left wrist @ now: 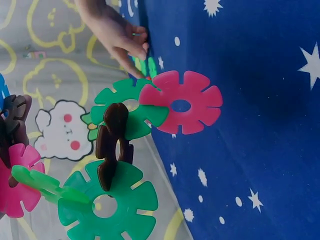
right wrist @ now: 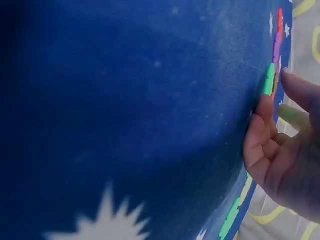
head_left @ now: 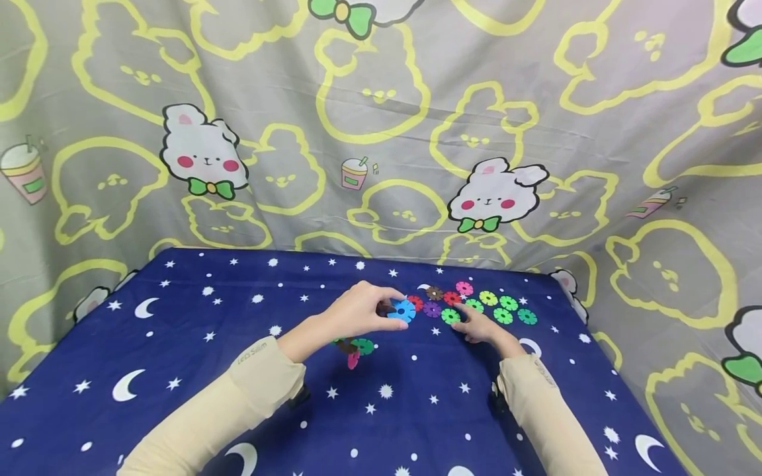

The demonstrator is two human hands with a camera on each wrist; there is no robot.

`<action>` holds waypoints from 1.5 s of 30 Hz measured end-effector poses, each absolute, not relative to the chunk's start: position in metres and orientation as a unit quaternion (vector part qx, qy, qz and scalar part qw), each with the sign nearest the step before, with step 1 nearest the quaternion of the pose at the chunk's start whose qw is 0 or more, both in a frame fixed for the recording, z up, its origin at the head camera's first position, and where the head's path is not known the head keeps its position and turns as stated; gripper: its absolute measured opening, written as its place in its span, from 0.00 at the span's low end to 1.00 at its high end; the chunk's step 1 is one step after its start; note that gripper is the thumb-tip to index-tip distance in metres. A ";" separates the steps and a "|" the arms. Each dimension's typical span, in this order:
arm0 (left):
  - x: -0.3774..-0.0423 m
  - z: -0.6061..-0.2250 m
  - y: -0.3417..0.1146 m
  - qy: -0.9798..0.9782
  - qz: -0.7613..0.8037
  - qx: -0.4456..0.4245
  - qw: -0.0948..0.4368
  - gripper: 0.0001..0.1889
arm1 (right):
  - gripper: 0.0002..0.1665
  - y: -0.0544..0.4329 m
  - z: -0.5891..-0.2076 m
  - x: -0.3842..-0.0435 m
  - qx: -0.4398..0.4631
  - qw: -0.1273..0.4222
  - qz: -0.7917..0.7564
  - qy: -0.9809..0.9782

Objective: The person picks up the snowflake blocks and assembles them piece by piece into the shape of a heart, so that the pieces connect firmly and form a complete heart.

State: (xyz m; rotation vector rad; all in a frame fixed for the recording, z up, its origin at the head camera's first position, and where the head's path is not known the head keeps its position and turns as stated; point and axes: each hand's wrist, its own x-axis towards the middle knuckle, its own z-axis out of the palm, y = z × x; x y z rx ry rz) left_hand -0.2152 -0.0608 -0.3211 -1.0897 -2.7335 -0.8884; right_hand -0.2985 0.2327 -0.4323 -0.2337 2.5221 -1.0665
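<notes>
My left hand [head_left: 357, 311] holds a string of interlocked notched flower discs, thumb and fingers about a blue disc [head_left: 402, 311]. Below the hand hang a green disc [head_left: 362, 346] and a pink one [head_left: 353, 360]. Seen from the left wrist, the string includes a brown disc [left wrist: 115, 122], a green disc [left wrist: 132, 197] and a pink disc [left wrist: 202, 107] at its end. My right hand [head_left: 479, 327] reaches over loose discs, fingers slightly bent, by a light green disc [head_left: 445, 317] and a red disc [head_left: 451, 298]. No disc is plainly gripped there.
More loose discs lie on the dark blue star-patterned cloth [head_left: 417, 403]: a purple one [head_left: 430, 309], a pink one [head_left: 464, 287], a yellow-green one [head_left: 488, 297] and a teal one [head_left: 526, 316]. Behind the table hangs a grey patterned curtain [head_left: 286, 86].
</notes>
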 end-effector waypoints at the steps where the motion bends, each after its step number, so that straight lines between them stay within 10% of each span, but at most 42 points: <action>1: -0.215 -0.321 -0.060 -0.889 -0.287 -0.355 0.031 0.23 | 0.33 0.232 -0.432 -0.299 -0.086 0.191 -0.370 0.905; 18: -0.218 -0.322 -0.063 -0.889 -0.285 -0.357 0.028 0.23 | 0.07 0.216 -0.416 -0.286 -0.173 0.054 -0.413 0.893; 45: -0.220 -0.321 -0.059 -0.870 -0.307 -0.383 0.034 0.22 | 0.19 0.150 -0.335 -0.194 -0.404 -0.278 -0.429 0.759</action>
